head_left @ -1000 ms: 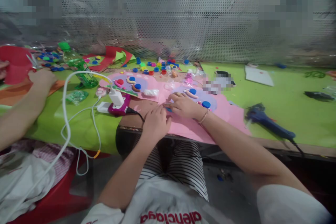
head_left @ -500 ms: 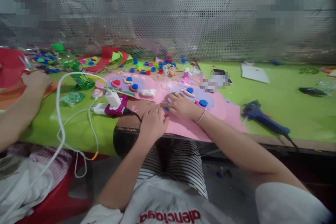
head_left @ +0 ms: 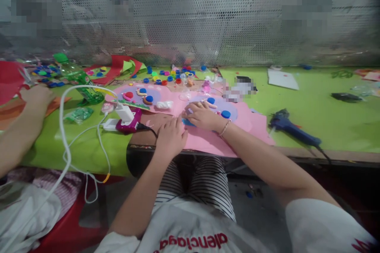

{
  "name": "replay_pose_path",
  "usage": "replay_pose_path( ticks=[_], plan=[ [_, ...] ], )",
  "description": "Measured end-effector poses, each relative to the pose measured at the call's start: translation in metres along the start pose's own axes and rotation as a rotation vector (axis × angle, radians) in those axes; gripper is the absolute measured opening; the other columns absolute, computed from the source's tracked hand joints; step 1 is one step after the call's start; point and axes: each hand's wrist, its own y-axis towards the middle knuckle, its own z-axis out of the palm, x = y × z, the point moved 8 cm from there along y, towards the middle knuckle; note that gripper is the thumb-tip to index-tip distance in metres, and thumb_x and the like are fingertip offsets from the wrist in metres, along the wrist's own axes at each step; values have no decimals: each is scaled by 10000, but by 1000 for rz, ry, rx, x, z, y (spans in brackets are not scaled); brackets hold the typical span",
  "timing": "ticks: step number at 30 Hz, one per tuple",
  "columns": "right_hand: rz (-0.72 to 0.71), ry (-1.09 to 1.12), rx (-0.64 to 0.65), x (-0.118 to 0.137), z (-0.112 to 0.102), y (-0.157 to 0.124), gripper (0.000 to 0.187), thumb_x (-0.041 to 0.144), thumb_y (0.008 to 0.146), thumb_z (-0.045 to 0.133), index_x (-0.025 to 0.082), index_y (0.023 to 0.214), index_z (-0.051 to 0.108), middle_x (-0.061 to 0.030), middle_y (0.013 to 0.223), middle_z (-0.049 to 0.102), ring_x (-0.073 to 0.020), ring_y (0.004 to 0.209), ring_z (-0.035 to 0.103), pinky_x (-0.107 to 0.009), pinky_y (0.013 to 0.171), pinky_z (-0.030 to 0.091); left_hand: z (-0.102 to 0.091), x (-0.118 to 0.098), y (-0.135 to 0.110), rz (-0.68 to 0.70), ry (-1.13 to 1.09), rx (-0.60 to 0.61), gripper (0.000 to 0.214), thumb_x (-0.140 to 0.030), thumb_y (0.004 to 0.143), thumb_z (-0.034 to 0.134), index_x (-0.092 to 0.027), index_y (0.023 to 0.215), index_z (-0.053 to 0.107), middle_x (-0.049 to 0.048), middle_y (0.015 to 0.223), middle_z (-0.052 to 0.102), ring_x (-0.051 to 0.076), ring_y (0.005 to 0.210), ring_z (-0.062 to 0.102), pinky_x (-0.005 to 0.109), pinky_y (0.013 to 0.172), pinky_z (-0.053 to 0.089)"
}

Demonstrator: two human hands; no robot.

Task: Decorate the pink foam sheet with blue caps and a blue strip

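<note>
My right hand [head_left: 203,116], with a ring and a bracelet, bends its fingers together over a flat blue piece that looks like soft clay [head_left: 187,122] on the pink sheet [head_left: 216,142]. The hand covers part of that piece. Just left of it my left hand [head_left: 171,136] lies flat at the sheet's edge, fingers stretched and slightly apart, holding nothing. Beyond the right hand is a lilac oval [head_left: 231,106] bearing blue caps [head_left: 226,114] and pale clay-like strips. On the left a second pink piece [head_left: 170,94] carries red and blue caps and a lilac oval.
A purple power strip [head_left: 130,122] with white plugs and looping cables stands left. Right lies a blue glue gun [head_left: 292,128]. Bottle caps [head_left: 166,75] scatter at the back, near a green bottle [head_left: 81,81]. Another person's hand [head_left: 37,97] is at far left, by red and orange sheets.
More of the blue piece shows under my right fingers, which have shifted slightly. My left hand stays beside it. The whole view has moved a little.
</note>
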Motion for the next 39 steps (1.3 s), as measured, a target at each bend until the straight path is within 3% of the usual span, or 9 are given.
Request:
replay_pose_path(
  ticks=[9, 16, 23, 30, 35, 39],
  plan=[
    [55, -72, 26, -4, -10, -5, 370, 271, 929, 377, 226, 1049, 725, -103, 1080, 565, -284, 1048, 435, -459, 950, 256, -2, -1, 7, -21, 42, 48, 479, -343, 938, 401, -111, 1353, 457, 161, 1266, 570, 303, 1141, 534, 421, 916, 448],
    [-27, -41, 53, -4, -16, -6, 322, 258, 891, 413, 191, 929, 726, -96, 989, 603, -269, 977, 456, -429, 886, 286, -3, 0, 8, -32, -16, 39, 440, -312, 923, 424, -120, 1315, 486, 174, 1270, 566, 330, 1159, 530, 458, 929, 444],
    [-98, 0, 88, -7, -20, -12, 324, 274, 868, 456, 192, 675, 703, -84, 973, 628, -249, 946, 475, -406, 850, 292, -7, -4, 12, -62, -1, 53, 458, -328, 912, 436, -80, 1293, 495, 187, 1240, 567, 333, 1140, 531, 454, 922, 446],
    [-113, 72, -59, -13, -39, -12, 303, 223, 856, 445, 176, 852, 745, -97, 1081, 619, -239, 968, 498, -399, 893, 313, -5, -10, 18, -71, 31, 35, 468, -345, 924, 414, -175, 1354, 487, 160, 1163, 583, 343, 1099, 542, 487, 892, 454],
    [-5, 15, -192, -24, -51, -12, 354, 232, 893, 398, 144, 919, 740, -123, 1027, 629, -250, 938, 520, -399, 866, 333, 2, -17, 22, 17, -3, 39, 477, -312, 928, 398, -151, 1374, 447, 174, 1471, 402, 317, 1358, 362, 552, 1076, 310],
    [-15, 26, -240, -25, -54, -12, 351, 220, 895, 389, 150, 936, 731, -125, 1024, 635, -250, 936, 532, -392, 871, 346, 10, -26, 24, 150, -64, 91, 492, -278, 937, 373, -117, 1401, 400, 163, 1497, 383, 262, 1397, 332, 522, 1139, 237]
  ],
)
